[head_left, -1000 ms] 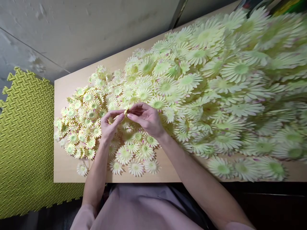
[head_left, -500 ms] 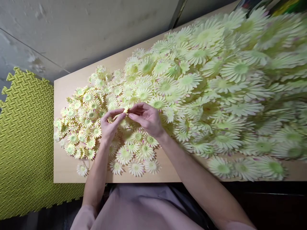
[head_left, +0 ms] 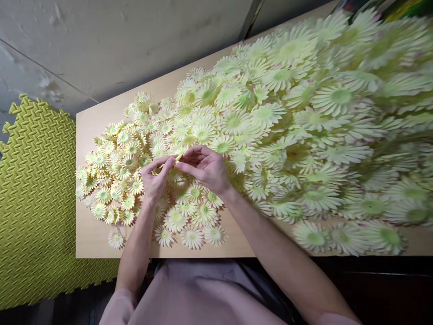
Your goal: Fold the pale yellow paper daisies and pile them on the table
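My left hand (head_left: 156,177) and my right hand (head_left: 204,169) meet over the flowers near the middle of the view. Between their fingertips is a small pale yellow artificial flower (head_left: 178,157), mostly hidden by the fingers. Thumb and forefinger of the left pinch it from one side. On the other side the right thumb and fingertips close on it. Around and below the hands lie smaller daisy-like flower heads (head_left: 123,174), cream with green centres. To the right spreads a deep heap of larger flower heads (head_left: 314,117), some with pink petal tips.
The flowers lie on a pale wooden board (head_left: 233,234). A stained grey wall (head_left: 135,40) runs along its far side. At the left stands a yellow-green textured foam mat (head_left: 37,194) with a jigsaw edge. Dark and coloured items (head_left: 402,10) sit at the far right corner.
The right thumb has shifted slightly left, closer to the left thumb. The small flower between the fingertips has turned a little. The flowers on the board look the same.
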`<state>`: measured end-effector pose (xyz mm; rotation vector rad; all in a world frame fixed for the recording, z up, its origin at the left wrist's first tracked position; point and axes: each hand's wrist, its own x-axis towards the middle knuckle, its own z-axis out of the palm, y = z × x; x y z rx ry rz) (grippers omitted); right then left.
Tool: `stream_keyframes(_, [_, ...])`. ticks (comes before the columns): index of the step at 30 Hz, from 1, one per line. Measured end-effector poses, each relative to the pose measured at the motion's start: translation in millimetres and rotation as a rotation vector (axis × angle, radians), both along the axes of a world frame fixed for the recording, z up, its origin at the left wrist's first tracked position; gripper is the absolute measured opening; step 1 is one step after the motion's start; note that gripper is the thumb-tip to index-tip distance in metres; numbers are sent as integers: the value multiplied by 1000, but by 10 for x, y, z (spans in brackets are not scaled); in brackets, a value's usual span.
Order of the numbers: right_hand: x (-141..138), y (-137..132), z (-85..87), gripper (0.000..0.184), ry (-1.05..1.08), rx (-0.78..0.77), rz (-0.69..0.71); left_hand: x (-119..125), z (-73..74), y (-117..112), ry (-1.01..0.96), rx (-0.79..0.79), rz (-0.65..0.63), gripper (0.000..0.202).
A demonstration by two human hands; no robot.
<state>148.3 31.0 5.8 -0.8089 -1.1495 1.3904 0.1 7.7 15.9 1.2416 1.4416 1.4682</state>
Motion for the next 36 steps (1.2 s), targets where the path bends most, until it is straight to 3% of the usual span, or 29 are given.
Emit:
stream_keyframes(5, [8,-1,24,22,-34,8,-9,-4,6,7,-49,-29,-6,16])
stream_keyframes(16, [12,16,17,22,-12,11,-8,2,7,5,68,-31,-35,22])
stream_keyframes(23, [-27,-4,-6,41,21,15,73,11,55,-10,98,13,-45,17])
stream_keyframes(28, [-36,-11,-16,35,-25,15,55,8,46,-2,41,-8,-4,20])
stream_keyframes(36, [38,41,-33,26,2,-1,20,-56,-84,51,-128,-17,51,25])
